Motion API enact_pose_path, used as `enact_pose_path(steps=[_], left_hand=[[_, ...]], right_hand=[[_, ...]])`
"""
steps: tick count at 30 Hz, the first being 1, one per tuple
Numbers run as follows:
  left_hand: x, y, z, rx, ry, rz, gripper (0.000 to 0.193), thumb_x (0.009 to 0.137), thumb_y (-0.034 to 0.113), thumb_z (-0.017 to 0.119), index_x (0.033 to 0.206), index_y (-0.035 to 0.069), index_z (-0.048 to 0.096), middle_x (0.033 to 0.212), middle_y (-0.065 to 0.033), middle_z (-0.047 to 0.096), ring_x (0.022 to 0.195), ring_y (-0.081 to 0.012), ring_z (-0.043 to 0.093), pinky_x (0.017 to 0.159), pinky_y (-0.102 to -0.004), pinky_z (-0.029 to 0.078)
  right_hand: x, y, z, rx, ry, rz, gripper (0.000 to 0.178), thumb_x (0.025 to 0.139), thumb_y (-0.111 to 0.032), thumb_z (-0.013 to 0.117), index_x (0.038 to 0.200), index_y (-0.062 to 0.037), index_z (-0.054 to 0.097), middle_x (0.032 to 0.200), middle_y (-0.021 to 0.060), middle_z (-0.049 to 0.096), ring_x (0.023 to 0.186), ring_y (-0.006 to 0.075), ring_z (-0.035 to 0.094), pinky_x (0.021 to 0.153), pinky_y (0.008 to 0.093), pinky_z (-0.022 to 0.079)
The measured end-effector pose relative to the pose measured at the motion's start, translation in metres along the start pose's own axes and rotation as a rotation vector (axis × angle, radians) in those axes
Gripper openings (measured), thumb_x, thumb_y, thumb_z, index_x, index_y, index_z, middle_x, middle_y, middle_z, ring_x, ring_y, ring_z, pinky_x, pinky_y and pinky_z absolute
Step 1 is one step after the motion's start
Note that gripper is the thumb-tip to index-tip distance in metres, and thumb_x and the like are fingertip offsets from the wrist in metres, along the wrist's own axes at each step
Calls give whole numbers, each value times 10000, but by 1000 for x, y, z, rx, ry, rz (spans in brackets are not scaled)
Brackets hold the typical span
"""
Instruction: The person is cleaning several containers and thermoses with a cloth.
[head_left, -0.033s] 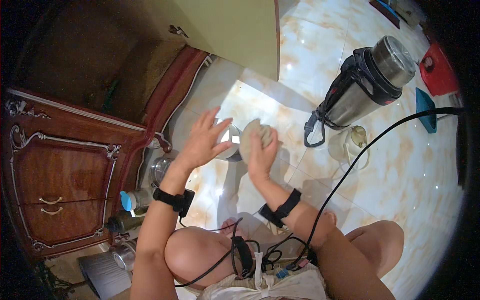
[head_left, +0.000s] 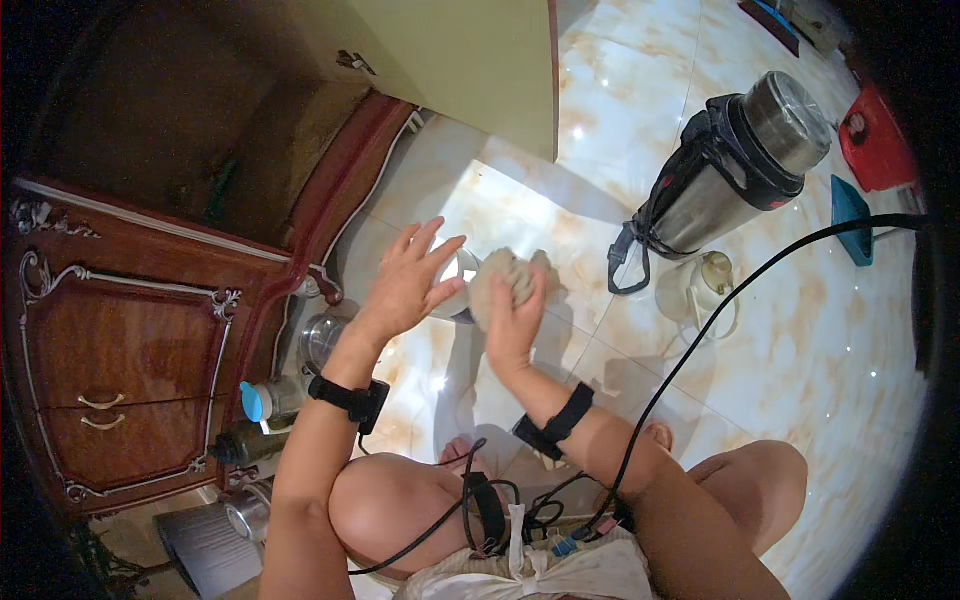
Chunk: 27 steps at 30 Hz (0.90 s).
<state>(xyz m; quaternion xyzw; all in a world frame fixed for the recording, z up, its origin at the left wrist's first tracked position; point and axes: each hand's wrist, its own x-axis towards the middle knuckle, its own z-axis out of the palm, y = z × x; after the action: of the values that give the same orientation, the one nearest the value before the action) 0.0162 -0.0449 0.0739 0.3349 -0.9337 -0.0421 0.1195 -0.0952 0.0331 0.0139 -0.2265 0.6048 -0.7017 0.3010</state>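
Observation:
A crumpled grey-beige cloth (head_left: pixel 500 285) is bunched in my right hand (head_left: pixel 518 320), whose fingers are closed round it. Just left of the cloth stands a shiny round container (head_left: pixel 460 275) on the floor, partly covered by my hands. My left hand (head_left: pixel 405 280) is at the container's left side, fingers spread and stretched out. Whether its fingertips touch the container I cannot tell. Both of my wrists wear black straps.
A large steel thermos (head_left: pixel 720 180) with a black strap lies at the right, beside a clear jug (head_left: pixel 700 290). On the left, a carved wooden cabinet (head_left: pixel 150 350) has its pale door (head_left: pixel 470 70) swung open. A blue-lidded jug (head_left: pixel 270 400) stands before it. A black cable (head_left: pixel 690 350) crosses the right side.
My right hand has shifted a little to the left with the cloth, closer to the container. My left hand has hardly moved.

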Motion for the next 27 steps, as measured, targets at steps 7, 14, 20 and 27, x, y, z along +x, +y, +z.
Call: enact_pose_path(steps=[7,14,20,27], left_hand=[[6,28,4,81,-144,-420,408,809,370,524,1129,117,515,1029,-183,489,873,-357,468,783,-430,391],[10,29,4,115,-169,-628,377,859,409,417,1118,148,501,1004,-184,471,903,-366,464,732,-452,427],[4,4,-5,89,-243,-855,486,861,512,333,1121,131,486,1049,-242,460,886,-438,504,742,-485,423],[-14,-9,14,202,70,-510,387,906,366,349,1086,70,521,996,-211,498,868,-396,521,769,-444,405]], right_hand=[[-5,22,4,-113,-258,-190,263,751,-125,561,963,-18,449,953,160,460,924,324,444,846,396,331],[21,72,0,-582,-310,156,304,781,-202,531,1016,-21,467,979,168,527,918,332,515,775,409,406],[12,60,-19,-416,-318,354,331,779,-216,547,1052,-41,480,1013,179,534,946,319,521,805,370,406],[5,4,41,-144,-346,-84,205,775,-173,563,936,-57,512,931,147,508,865,327,516,743,378,419]])
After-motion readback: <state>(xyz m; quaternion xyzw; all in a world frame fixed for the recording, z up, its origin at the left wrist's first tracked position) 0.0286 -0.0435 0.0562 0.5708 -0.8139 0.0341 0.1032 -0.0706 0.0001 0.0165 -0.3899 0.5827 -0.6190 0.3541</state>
